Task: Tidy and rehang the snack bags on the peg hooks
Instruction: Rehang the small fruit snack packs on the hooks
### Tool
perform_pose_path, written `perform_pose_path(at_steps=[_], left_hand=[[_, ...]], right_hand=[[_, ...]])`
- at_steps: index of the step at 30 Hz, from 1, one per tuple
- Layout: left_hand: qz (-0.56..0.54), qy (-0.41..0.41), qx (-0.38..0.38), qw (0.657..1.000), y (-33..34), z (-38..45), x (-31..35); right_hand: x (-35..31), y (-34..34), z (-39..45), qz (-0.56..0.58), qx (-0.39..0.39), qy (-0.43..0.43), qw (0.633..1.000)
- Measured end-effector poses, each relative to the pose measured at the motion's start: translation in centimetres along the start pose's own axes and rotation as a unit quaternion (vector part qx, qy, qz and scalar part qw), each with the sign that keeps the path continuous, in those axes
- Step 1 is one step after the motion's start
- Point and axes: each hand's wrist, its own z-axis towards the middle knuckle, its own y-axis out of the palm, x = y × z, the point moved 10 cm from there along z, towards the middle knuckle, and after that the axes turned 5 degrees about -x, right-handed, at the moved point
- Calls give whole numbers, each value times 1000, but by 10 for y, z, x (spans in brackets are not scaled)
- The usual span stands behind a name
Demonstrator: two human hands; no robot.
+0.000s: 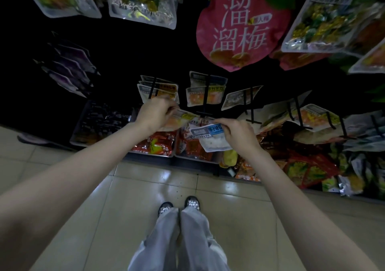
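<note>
Hands at a peg-hook display: left hand [155, 112] pinches an orange snack bag [179, 120], right hand [237, 132] grips a blue-labelled bag [210, 138] by its top edge, both beside 1 black peg hook [205, 95]; light, soft, probably slippery pouches, best held near the header.

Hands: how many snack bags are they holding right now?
2: left hand pinches an orange-and-yellow bag; right hand grips a white bag with blue label. More may hide behind.
</note>
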Motion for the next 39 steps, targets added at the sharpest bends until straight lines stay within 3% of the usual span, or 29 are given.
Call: perform_pose_path(at_steps=[9,14,21,27,31,35,39], left_hand=[[3,18,-14,1000,37,65,28],[36,-39,-35,998,46,89,16],[78,160,-36,983,45,40,45],[44,216,-66,973,33,-16,47],[-4,181,-43,983,18,-33,33],[-14,115,-17,993,-3,-42,11],[-11,114,7,993,-22,-50,7]], right_hand=[[14,-23,8,-14,32,-5,999],[21,-22,13,-5,33,11,999],[12,-26,4,-22,17,-4,1000],[4,-18,-10,-58,-15,-11,998],[4,-12,-15,-37,-5,23,999],[9,-7,-14,40,52,54,996],[23,7,-13,158,115,106,975]])
